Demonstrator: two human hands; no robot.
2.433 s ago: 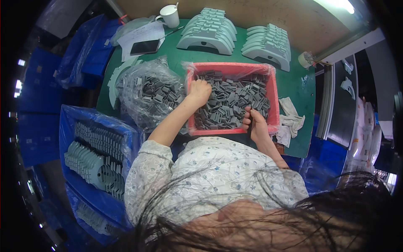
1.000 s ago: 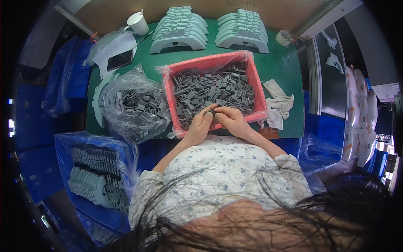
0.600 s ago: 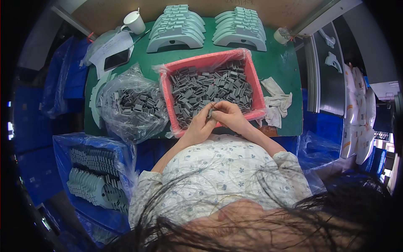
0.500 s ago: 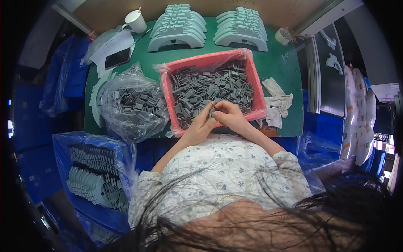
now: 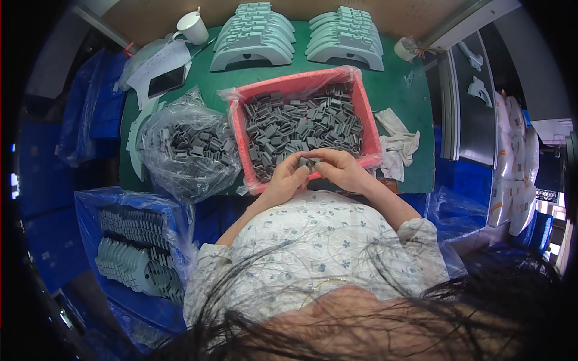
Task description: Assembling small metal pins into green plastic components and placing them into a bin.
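My left hand [image 5: 289, 178] and my right hand [image 5: 341, 170] meet over the near edge of a red bin [image 5: 240, 133]. A small grey plastic piece [image 5: 305, 162] shows at the fingertips of my left hand, which is closed on it. The fingers of my right hand are pinched together right beside that piece; whether they grip it or another small bit is too small to tell. Many loose grey plastic clips [image 5: 301, 123] fill the bin. To its left, a clear plastic bag [image 5: 158, 174] lies open with more of the same grey clips inside.
Pale green curved parts [image 5: 253, 57] stand in two rows at the back of the green table [image 5: 402, 90]. A white mug [image 5: 192, 28], a phone [image 5: 167, 82] and papers lie back left. A white cloth [image 5: 398, 144] is at right. A blue crate [image 5: 180, 225] of grey-green parts stands lower left.
My right hand has shifted slightly right and down, its fingertips now a little apart from my left ones. The grey piece is more visible. The view has tilted slightly.
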